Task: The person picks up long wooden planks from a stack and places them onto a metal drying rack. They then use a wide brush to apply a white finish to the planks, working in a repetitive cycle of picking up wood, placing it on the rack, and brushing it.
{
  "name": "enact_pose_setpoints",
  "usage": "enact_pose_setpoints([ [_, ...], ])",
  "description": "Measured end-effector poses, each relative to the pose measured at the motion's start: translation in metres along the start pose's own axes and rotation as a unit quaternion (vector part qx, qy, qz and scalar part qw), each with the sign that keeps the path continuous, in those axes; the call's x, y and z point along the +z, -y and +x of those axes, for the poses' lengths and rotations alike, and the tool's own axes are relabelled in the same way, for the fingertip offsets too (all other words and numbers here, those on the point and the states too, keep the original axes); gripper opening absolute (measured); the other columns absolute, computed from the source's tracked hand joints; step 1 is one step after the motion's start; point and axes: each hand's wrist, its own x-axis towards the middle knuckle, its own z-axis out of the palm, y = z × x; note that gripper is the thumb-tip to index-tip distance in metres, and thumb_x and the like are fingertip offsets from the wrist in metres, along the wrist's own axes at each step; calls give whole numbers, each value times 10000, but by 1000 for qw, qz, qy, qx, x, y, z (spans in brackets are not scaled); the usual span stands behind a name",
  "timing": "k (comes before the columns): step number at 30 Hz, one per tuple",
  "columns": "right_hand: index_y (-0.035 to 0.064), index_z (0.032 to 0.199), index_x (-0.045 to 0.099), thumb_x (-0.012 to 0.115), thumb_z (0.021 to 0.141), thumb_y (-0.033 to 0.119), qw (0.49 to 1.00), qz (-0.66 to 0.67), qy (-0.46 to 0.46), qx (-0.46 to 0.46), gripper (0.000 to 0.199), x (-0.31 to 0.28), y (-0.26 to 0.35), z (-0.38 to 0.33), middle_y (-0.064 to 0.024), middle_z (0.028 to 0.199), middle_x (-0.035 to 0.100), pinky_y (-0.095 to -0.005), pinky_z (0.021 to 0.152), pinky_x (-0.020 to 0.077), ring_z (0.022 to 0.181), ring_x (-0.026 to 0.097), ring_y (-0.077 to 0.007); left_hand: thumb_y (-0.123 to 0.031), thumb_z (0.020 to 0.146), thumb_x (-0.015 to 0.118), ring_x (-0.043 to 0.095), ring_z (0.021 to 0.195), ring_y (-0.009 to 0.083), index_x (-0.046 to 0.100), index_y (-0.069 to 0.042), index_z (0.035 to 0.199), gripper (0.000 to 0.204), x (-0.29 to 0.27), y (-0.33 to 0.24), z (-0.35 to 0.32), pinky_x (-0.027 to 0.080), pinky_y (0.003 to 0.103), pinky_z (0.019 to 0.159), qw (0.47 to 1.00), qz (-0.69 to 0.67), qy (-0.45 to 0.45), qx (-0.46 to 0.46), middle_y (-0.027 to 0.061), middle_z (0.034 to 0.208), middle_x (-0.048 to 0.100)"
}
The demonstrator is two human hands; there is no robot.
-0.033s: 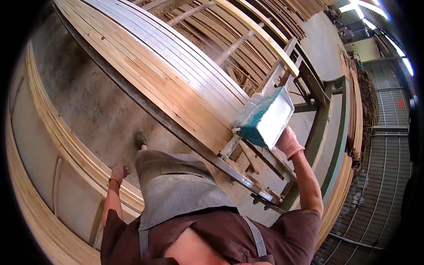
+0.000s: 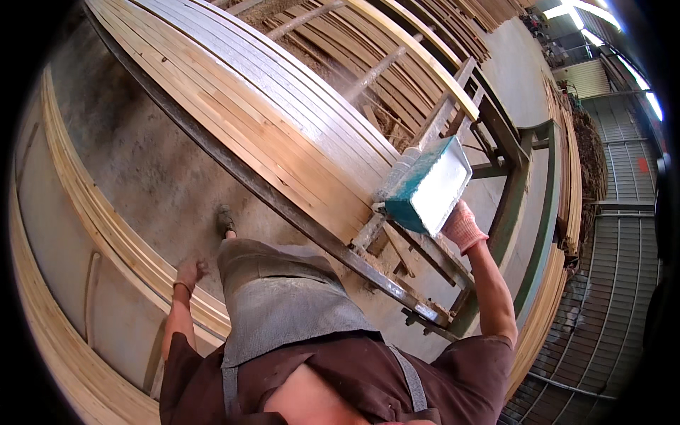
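My right hand (image 2: 464, 226), in a pinkish knit glove, grips a teal roller box (image 2: 407, 201) from its near right side; the handle is hidden. Its inside is coated white, and a whitish roller (image 2: 394, 173) runs along its left edge. The box is tilted over the right end of a row of long wooden strips (image 2: 297, 173). The far strips carry a wet white coat, while the near ones look bare. Low at my left side hangs my left hand (image 2: 189, 273), empty, with loosely bent fingers apart, beside stacked wood strips (image 2: 134, 244).
A metal frame (image 2: 397, 287) supports the strips, its front rail (image 2: 234, 170) between me and them. A green steel stand (image 2: 542, 219) rises at the right. Beyond the row lie brown strips (image 2: 368, 60) and rollers (image 2: 375, 74). A loose offcut (image 2: 400, 253) rests near the frame's end.
Hardly anything differs. My left hand has shifted very slightly; the roller box and my right hand stay in nearly the same place.
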Motion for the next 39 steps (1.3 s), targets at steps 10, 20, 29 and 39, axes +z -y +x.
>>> enact_pose_setpoints([
  [10,127,1072,799,617,891,221,979,167,-69,94,273,-96,46,-84,-104,1038,780,-381,752,594,972,740,-267,-386,961,629,428,490,118,504,-152,740,346,-10,39,-54,295,283,450,989,-76,23,-128,-25,607,433],
  [20,89,1454,575,519,1015,253,999,25,29,-27,472,-198,141,139,-110,1510,568,-395,1188,370,1429,482,-248,-424,934,631,517,518,146,620,-41,867,389,-41,21,-66,358,287,486,972,-77,-69,-211,50,701,602],
  [29,88,1175,653,574,1030,154,955,-187,-173,-152,178,-457,248,459,-105,1151,685,-321,889,548,1025,664,-202,-420,981,625,598,639,145,673,-39,966,385,-63,-82,-31,484,264,600,977,-148,-130,-88,45,822,651],
  [39,86,1075,765,599,997,203,963,15,-240,-124,218,-512,307,519,-127,981,767,-337,771,631,911,755,-251,-575,988,611,621,758,146,683,-43,1098,548,-142,-37,-42,501,259,738,976,-174,-79,-103,40,895,704],
])
